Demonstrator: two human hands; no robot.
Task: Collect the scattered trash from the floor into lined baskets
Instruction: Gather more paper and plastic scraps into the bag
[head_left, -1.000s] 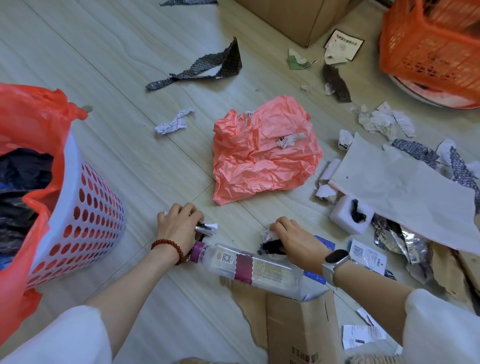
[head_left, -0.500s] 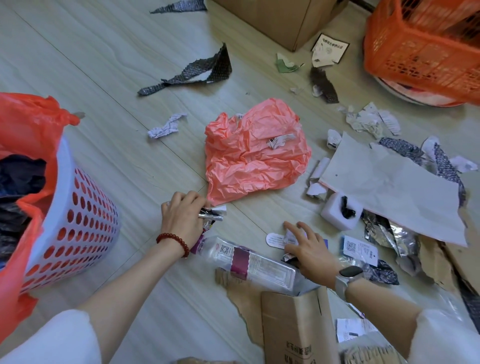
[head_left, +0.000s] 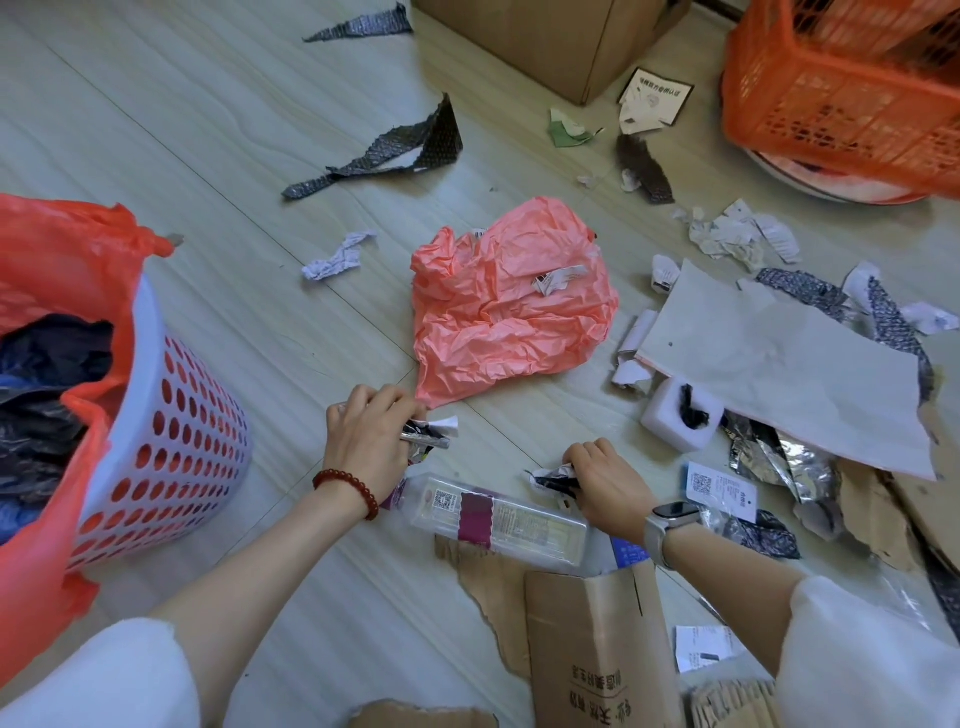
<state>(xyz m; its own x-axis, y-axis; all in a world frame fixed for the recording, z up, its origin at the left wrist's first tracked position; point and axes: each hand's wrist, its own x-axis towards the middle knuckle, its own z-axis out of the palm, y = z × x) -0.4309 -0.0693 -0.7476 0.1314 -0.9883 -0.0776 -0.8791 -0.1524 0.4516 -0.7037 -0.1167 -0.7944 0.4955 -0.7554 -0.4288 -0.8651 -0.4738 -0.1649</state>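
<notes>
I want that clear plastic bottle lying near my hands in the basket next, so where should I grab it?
Grip the clear bottle round its mid-body near the maroon label, coming from above. It lies flat on its side, so the long straight body is exposed, while the capped end sits under the left hand's wrist.

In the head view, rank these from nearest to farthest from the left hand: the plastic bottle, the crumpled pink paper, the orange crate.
From the left hand, which grips small scraps:
1. Plastic bottle: lying on the floor just below the hand, its cap end by the wrist.
2. Crumpled pink paper: just ahead and to the right.
3. Orange crate: far corner, upper right.
</notes>
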